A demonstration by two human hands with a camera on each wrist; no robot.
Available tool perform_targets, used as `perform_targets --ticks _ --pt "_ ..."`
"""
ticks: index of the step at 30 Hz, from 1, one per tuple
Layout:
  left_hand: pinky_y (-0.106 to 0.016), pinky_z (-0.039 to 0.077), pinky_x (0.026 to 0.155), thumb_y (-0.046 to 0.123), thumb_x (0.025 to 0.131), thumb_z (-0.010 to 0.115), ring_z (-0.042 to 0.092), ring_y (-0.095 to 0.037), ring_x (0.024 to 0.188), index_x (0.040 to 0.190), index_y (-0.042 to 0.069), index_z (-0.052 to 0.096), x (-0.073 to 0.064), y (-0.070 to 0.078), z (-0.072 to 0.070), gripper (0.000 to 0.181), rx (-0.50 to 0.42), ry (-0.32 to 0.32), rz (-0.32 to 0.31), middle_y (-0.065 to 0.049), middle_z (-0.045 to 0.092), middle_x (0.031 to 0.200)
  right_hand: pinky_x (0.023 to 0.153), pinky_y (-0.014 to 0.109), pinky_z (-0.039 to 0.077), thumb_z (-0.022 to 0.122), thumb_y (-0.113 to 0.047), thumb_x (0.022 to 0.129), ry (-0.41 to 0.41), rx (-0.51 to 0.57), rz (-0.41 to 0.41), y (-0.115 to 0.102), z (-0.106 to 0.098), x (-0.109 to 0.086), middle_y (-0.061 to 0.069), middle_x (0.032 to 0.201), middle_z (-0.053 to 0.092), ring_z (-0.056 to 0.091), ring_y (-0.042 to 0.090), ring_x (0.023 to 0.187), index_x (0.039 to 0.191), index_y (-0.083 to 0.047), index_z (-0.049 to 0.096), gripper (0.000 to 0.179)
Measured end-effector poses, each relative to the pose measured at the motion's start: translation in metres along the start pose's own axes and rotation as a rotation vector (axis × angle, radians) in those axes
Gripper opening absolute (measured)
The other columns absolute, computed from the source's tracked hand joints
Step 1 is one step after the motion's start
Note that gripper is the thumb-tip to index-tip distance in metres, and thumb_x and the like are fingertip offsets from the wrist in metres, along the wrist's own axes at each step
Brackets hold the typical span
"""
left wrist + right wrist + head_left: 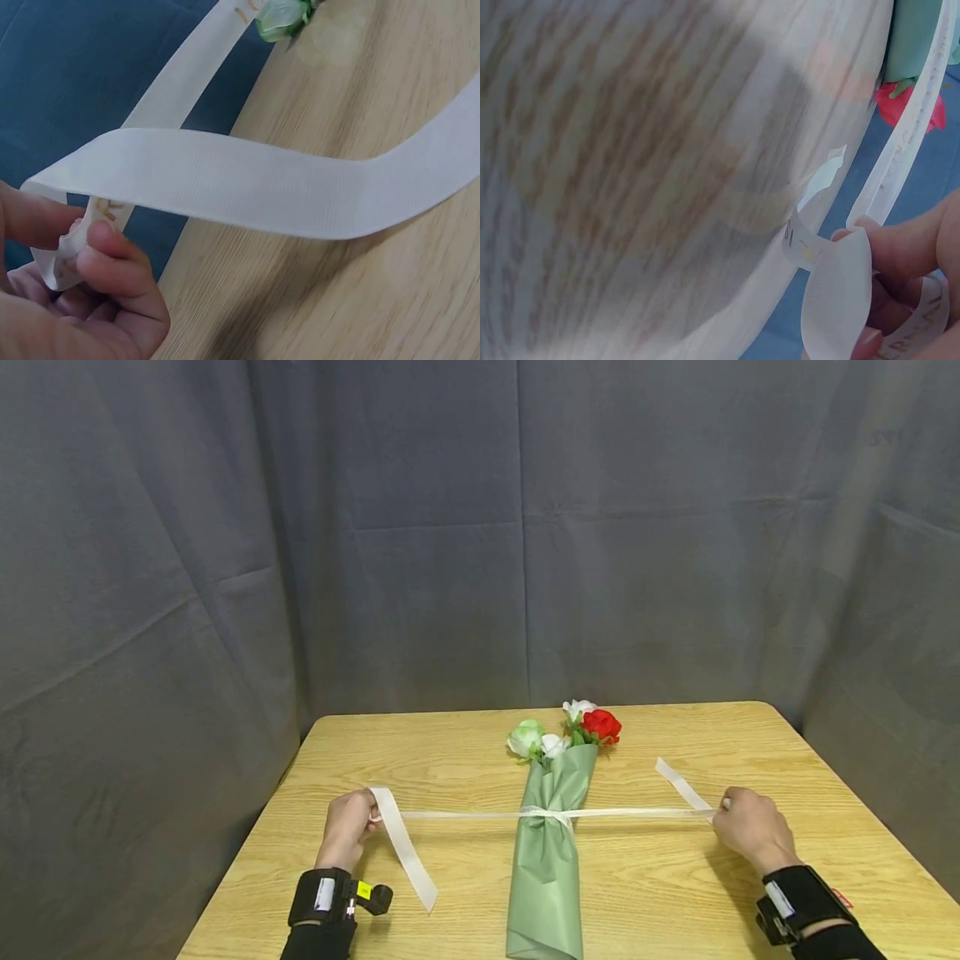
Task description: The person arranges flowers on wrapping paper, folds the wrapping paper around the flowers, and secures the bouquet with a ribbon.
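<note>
A bouquet wrapped in green paper (546, 877) lies on the table, with a red rose (602, 726) and white and pale green blooms at its far end. White ribbon (465, 815) circles its middle and stretches taut to both sides. On the left, my left hand (349, 823) pinches one length between thumb and fingers, and its loose tail (262, 184) drapes toward the table. My right hand (752, 827) grips the other length, whose tail (681, 783) points away to the far side. In the right wrist view, gold lettering shows on the ribbon looped through the fingers (904, 244).
The wooden table (420, 752) has rounded far corners. Grey curtains (420, 568) hang behind it and along both sides. Each wrist carries a black strap with a small camera, the left one (372, 897) jutting inward.
</note>
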State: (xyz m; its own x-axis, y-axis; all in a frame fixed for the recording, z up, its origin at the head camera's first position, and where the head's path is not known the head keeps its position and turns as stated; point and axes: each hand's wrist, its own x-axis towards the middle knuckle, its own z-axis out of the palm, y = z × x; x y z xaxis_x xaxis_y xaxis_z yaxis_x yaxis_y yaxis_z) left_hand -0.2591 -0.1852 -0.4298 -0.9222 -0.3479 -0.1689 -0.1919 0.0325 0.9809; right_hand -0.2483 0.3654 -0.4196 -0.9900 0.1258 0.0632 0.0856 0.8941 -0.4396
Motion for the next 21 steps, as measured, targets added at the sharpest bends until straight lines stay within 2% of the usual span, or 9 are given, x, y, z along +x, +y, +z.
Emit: perform_targets --ticks 5,9,13,16,21 --pt "-0.024 0.044 0.054 -0.003 0.087 0.045 0.052 -0.016 0.060 0.072 0.000 0.059 0.002 -0.002 -0.006 0.021 0.007 0.012 -0.004 -0.004 0.053 0.068 0.051 0.033 0.033 0.055 -0.001 0.086 -0.001 0.005 0.015 0.006 -0.001 0.000 0.021 0.081 0.061 0.049 0.027 0.063 0.096 0.012 0.062 0.018" --pt "-0.024 0.047 0.056 -0.002 0.090 0.046 0.054 -0.016 0.062 0.087 -0.007 0.064 0.001 -0.001 -0.012 0.019 -0.019 0.034 -0.016 -0.005 0.056 0.069 0.051 0.033 0.034 0.055 -0.001 0.086 0.002 0.003 0.018 0.010 -0.002 -0.001 0.020 0.079 0.060 0.049 0.027 0.063 0.097 0.013 0.062 0.019" --pt "-0.023 0.048 0.059 0.000 0.093 0.048 0.053 -0.014 0.062 0.099 -0.010 0.064 0.000 0.000 -0.016 0.020 -0.041 0.024 -0.023 -0.004 0.057 0.071 0.051 0.033 0.035 0.055 -0.001 0.087 0.001 0.012 0.029 0.011 -0.002 0.000 0.020 0.080 0.060 0.050 0.028 0.064 0.098 0.013 0.062 0.020" --pt "-0.022 0.047 0.057 0.000 0.094 0.047 0.052 -0.013 0.061 0.100 -0.010 0.063 0.000 -0.002 -0.018 0.020 -0.042 0.034 -0.032 -0.004 0.056 0.071 0.051 0.033 0.034 0.055 -0.001 0.087 0.008 0.009 0.041 0.012 -0.003 0.000 0.020 0.080 0.060 0.050 0.028 0.064 0.100 0.015 0.062 0.021" --pt "-0.021 0.046 0.054 -0.003 0.091 0.046 0.051 -0.012 0.058 0.094 -0.010 0.062 0.002 -0.007 -0.022 0.018 -0.044 0.047 -0.031 -0.004 0.054 0.069 0.051 0.034 0.033 0.054 -0.002 0.087 0.033 -0.001 0.042 0.017 -0.005 0.001 0.018 0.076 0.059 0.048 0.027 0.061 0.099 0.014 0.062 0.021"
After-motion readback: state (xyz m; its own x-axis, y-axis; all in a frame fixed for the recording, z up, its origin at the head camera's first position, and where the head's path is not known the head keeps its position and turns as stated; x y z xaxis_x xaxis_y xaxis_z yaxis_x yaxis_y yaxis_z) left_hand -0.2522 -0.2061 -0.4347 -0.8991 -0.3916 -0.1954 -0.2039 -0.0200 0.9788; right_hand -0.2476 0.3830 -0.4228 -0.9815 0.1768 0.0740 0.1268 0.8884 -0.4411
